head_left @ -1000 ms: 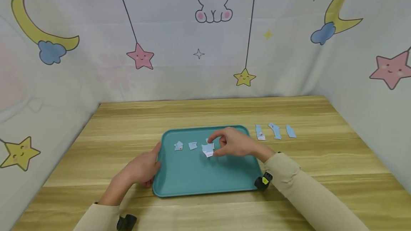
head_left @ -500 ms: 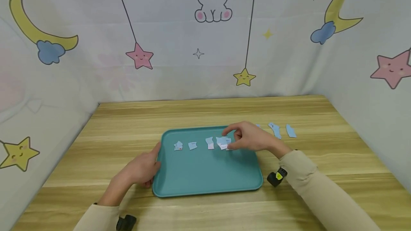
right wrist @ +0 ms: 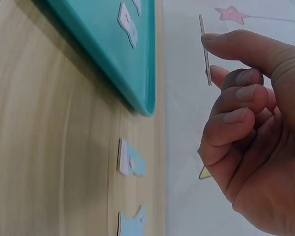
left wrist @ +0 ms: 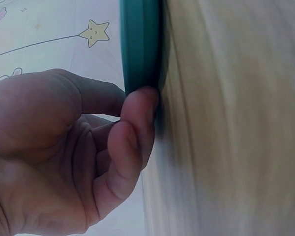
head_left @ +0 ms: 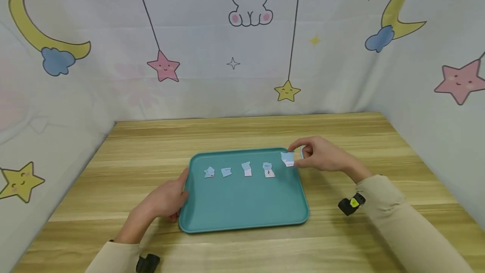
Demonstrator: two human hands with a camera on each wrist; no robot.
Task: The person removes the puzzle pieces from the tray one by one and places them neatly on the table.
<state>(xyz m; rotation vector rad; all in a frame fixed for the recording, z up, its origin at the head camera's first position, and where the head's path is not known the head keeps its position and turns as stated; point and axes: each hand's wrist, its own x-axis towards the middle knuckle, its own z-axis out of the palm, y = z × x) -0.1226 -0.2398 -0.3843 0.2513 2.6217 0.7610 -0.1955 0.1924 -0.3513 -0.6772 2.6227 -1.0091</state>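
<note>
While the right hand (head_left: 322,153) pinches a blue-white piece (head_left: 287,159) aloft | left hand (head_left: 166,197) — gripping teal tray (head_left: 242,207) edge

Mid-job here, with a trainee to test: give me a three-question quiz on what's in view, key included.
1. True or false: the left grip is clear of the tray.
2. Multiple choice: what does the right grip pinch?
A) a pencil
B) a light-blue-and-white piece
C) a spoon
3. Short answer: which wrist view shows loose pieces lying on the wooden table?

Key:
1. False; it touches the tray's left edge.
2. B
3. The right wrist view.
</note>
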